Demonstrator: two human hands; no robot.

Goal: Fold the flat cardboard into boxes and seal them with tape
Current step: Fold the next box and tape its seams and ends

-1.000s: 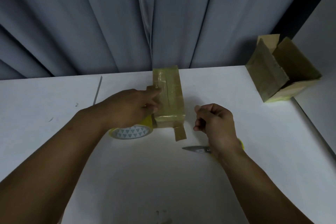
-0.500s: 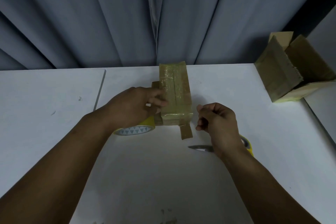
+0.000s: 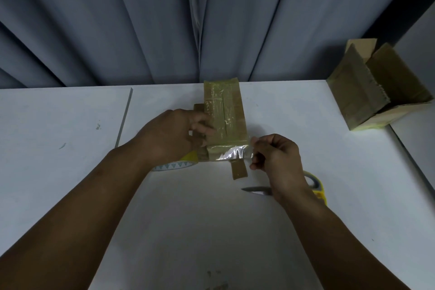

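Note:
A small brown cardboard box (image 3: pixel 229 115), wrapped in clear tape, lies lengthwise on the white table (image 3: pixel 70 148). My left hand (image 3: pixel 174 135) grips its left side, fingers curled against the top edge. My right hand (image 3: pixel 274 154) pinches a shiny strip of clear tape (image 3: pixel 231 154) stretched across the box's near end. A loose cardboard flap (image 3: pixel 239 169) sticks out below the tape. The yellow tape roll (image 3: pixel 179 163) lies under my left wrist, mostly hidden.
Yellow-handled scissors (image 3: pixel 315 187) lie on the table under my right wrist, the blade pointing left. An open cardboard box (image 3: pixel 376 87) lies on its side at the table's back right corner. Grey curtains hang behind the table. A seam (image 3: pixel 124 115) runs between two tabletops.
My right hand moved left to the box's near end and now pinches a strip of tape drawn across it. My left hand stays on the box's left side.

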